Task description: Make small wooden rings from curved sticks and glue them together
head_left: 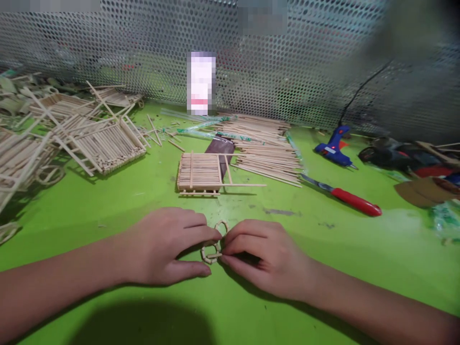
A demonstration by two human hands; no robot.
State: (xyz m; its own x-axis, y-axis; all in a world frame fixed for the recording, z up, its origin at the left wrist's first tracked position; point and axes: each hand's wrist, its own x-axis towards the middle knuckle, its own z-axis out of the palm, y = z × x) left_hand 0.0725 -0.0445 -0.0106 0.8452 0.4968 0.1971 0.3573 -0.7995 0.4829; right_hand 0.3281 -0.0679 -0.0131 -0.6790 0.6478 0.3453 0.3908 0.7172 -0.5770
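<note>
Two small wooden rings lie between my hands on the green table: a nearer ring and a farther ring. My left hand rests over the table with thumb and index finger apart, the index fingertip at the rings' upper side. Pinched between the thumb and fingertips of my right hand is a short stick, which reaches across the nearer ring. Just beyond my hands sits a small cart body made of thin sticks, with two long shafts pointing right.
Several stick-built carts crowd the left. Behind the middle lies a bundle of thin sticks. To the right are a red-handled knife and a blue glue gun with its cord. A perforated metal screen stands at the back.
</note>
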